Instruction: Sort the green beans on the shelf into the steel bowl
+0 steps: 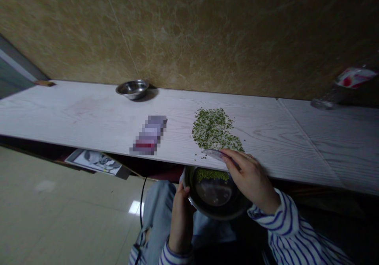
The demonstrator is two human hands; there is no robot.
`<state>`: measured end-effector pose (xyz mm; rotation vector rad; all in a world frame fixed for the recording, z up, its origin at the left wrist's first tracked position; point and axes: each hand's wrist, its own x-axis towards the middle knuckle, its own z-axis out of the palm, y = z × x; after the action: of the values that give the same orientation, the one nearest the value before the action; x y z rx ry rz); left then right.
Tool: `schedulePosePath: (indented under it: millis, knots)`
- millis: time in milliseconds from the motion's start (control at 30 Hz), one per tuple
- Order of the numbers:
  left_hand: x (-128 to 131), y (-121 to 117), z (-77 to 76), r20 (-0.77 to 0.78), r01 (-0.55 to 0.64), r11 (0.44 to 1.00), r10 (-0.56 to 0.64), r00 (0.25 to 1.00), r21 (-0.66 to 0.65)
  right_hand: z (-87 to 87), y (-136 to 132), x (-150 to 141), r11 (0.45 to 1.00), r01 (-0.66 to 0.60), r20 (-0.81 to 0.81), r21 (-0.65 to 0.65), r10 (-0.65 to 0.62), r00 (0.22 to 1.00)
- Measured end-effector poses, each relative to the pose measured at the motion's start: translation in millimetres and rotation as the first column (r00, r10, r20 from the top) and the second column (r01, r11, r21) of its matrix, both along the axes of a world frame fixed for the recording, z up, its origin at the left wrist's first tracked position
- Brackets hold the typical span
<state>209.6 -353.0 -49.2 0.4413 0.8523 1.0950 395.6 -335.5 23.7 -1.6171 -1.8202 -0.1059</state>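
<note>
Small green beans, seemingly mung beans point(211, 127), lie spread in a loose patch on the white wood-grain table point(266, 127). My right hand point(251, 174) is closed on a thin, pale, card-like piece point(213, 153), its edge down at the near side of the patch. Below the table's front edge, my left hand point(181, 209) grips the left rim of a large metal bowl point(216, 213). More green beans point(211, 174) lie along the far side inside that bowl. My right hand and wrist cover part of its right side.
A small steel bowl point(132, 89) stands near the wall, left of the beans. A blurred-out phone-like rectangle point(149, 135) lies on the table. A clear plastic bottle point(340, 87) is at the far right. An open drawer point(97, 162) sticks out below the table at left.
</note>
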Motion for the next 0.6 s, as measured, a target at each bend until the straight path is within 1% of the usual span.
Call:
schedulePosePath:
  millis: [133,267,400,600]
  knots:
    - [-1,2,0.4,0.039,-0.019,0.998,0.017,0.999,0.052,-0.5,4,-2,1.0,-0.006,-0.012,-0.004,0.006,1.0]
    - [-3,2,-1.2,0.051,-0.029,1.0,0.028,0.998,0.004,-1.2,9,-3,1.0,-0.02,-0.036,-0.006,0.02,0.999]
    - [-7,3,-1.6,0.025,-0.048,0.999,0.049,0.999,-0.018,-2.0,13,-6,0.998,-0.047,-0.049,-0.034,0.045,0.998]
    - [-14,7,6.2,0.0,-0.077,0.997,0.077,0.997,0.006,-1.2,18,-11,0.99,-0.127,-0.045,-0.058,0.124,0.991]
